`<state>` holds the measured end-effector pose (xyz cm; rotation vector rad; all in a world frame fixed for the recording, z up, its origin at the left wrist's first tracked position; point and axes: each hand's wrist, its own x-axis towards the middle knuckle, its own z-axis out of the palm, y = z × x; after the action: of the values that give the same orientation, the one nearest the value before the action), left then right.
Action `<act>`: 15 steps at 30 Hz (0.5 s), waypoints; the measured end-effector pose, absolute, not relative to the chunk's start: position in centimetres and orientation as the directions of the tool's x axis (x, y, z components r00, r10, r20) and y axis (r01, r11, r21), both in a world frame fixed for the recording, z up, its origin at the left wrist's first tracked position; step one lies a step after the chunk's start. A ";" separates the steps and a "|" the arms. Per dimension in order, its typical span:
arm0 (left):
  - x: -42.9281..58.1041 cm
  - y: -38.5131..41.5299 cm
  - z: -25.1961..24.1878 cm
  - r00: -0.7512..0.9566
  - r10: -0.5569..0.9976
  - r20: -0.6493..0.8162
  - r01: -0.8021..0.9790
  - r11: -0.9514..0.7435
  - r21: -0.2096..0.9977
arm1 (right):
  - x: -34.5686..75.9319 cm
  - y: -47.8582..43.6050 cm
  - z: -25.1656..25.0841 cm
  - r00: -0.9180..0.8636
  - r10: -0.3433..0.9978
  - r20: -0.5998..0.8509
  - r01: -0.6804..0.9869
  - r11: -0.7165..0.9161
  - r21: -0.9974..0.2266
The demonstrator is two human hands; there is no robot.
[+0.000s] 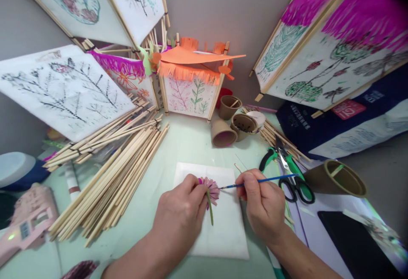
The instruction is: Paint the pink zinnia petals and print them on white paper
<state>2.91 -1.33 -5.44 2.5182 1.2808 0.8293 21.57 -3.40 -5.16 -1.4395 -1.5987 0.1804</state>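
Pinched in the fingers of my left hand (180, 209) is a pink-purple flower (211, 190) with a short green stem hanging down. A thin blue paintbrush (267, 180) is gripped in my right hand (263, 202). Its dark tip meets or nearly meets the petals on the flower's right side. Under both hands lies a white sheet (223, 236), flat on the pale green table. My left hand covers part of the flower and the sheet's left side.
Left lies a pile of thin wooden sticks (117, 181), beside a pink glue gun (28, 221). Brown cups (224, 133) stand behind the sheet. Black-handled scissors (296, 187), green-handled pliers (269, 158) and another cup (334, 181) are right. Painted paper lanterns (191, 94) line the back.
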 end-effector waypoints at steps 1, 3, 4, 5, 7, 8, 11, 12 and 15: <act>2.9 -1.3 -5.4 0.469 0.797 0.380 0.678 -0.601 0.423 | 21.6 -3.4 -5.2 0.138 0.836 0.531 0.698 0.298 -0.651; 2.9 -1.3 -5.4 0.478 0.802 0.359 0.672 -0.597 0.439 | 21.6 -3.4 -5.2 0.141 0.836 0.531 0.702 0.294 -0.649; 2.9 -1.3 -5.4 0.482 0.803 0.351 0.671 -0.596 0.441 | 21.6 -3.4 -5.2 0.142 0.836 0.530 0.703 0.292 -0.648; 2.9 -1.3 -5.3 0.488 0.802 0.344 0.671 -0.597 0.439 | 21.6 -3.4 -5.2 0.143 0.836 0.529 0.703 0.291 -0.649; 2.9 -1.3 -5.3 0.500 0.797 0.339 0.668 -0.604 0.435 | 21.6 -3.4 -5.1 0.149 0.835 0.530 0.697 0.291 -0.655; 2.9 -1.3 -5.3 0.505 0.792 0.343 0.664 -0.610 0.432 | 21.6 -3.4 -5.0 0.151 0.834 0.531 0.694 0.293 -0.658; 2.9 -1.3 -5.2 0.513 0.779 0.360 0.656 -0.626 0.422 | 21.5 -3.4 -4.9 0.165 0.833 0.527 0.680 0.291 -0.673; 2.9 -1.3 -5.2 0.514 0.777 0.364 0.656 -0.629 0.417 | 21.5 -3.4 -4.8 0.174 0.833 0.526 0.673 0.289 -0.680; 2.9 -1.3 -5.2 0.517 0.777 0.359 0.665 -0.629 0.403 | 21.5 -3.4 -4.8 0.206 0.828 0.521 0.648 0.284 -0.707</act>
<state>2.88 -1.27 -5.24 2.5435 1.2270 0.7640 21.47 -3.38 -4.80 -1.4289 -1.5066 0.2172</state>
